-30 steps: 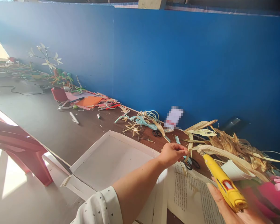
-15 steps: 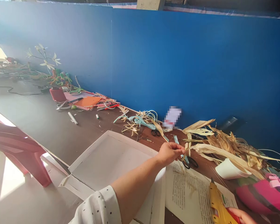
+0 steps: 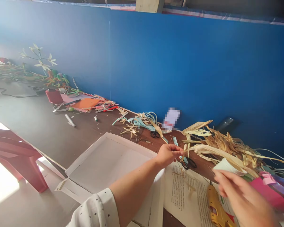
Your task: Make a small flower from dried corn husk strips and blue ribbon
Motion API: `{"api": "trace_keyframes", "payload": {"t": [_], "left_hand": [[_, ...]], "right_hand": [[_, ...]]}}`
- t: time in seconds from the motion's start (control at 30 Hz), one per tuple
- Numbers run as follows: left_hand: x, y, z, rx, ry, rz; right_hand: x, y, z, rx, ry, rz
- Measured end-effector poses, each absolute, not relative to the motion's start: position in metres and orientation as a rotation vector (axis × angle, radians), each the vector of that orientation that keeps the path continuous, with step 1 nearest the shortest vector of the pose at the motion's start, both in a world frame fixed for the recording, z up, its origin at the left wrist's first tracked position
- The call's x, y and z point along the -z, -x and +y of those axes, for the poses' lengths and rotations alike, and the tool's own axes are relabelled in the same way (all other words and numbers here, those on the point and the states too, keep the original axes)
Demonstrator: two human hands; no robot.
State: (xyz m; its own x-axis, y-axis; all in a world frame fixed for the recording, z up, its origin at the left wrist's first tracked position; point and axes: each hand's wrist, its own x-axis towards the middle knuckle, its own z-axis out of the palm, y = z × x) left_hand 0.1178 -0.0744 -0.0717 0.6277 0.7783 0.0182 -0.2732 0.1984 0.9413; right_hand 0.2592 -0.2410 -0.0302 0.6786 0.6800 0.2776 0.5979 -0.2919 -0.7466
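Observation:
My left hand (image 3: 168,155) is closed in a pinch on a thin strip of dried corn husk (image 3: 184,154), above the top edge of a printed page (image 3: 180,189). Just behind the fingertips lie dark-handled scissors (image 3: 191,163). A yellow glue gun (image 3: 215,206) rests on the page, its nozzle pointing away from me. My right hand (image 3: 247,197) hovers over the right side of the page, beside the glue gun and off it. Motion smears its fingers, so their grip does not show clearly.
Dried corn husks (image 3: 229,148) pile along the blue wall panel (image 3: 191,69), with a white cup (image 3: 229,166) and a pink bag (image 3: 272,192) nearby. A shallow cardboard tray (image 3: 104,157) lies left of the page. Farther left are craft scraps (image 3: 87,103) and a red chair (image 3: 26,164).
My right hand has let go of the glue gun and risen above the page. My left hand keeps its pinch on the husk strip. The view has shifted slightly.

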Motion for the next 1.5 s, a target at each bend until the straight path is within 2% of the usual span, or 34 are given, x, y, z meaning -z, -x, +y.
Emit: {"api": "trace_keyframes", "payload": {"t": [0.1, 0.2, 0.7, 1.5], "left_hand": [[0.072, -0.118, -0.074, -0.813, -1.143, 0.502], [0.072, -0.118, -0.073, -0.826, -1.141, 0.487], [0.079, -0.122, -0.076, -0.827, -1.252, 0.574], [0.075, -0.116, -0.086, -0.973, -1.807, 0.848]], "right_hand": [[0.035, -0.229, -0.192, -0.465, 1.714, -0.828], [0.047, -0.216, -0.163, -0.579, 1.627, -0.685], [0.065, -0.216, -0.16, -0.464, 1.583, -0.599], [0.087, -0.218, -0.158, -0.374, 1.61, -0.656]]}}
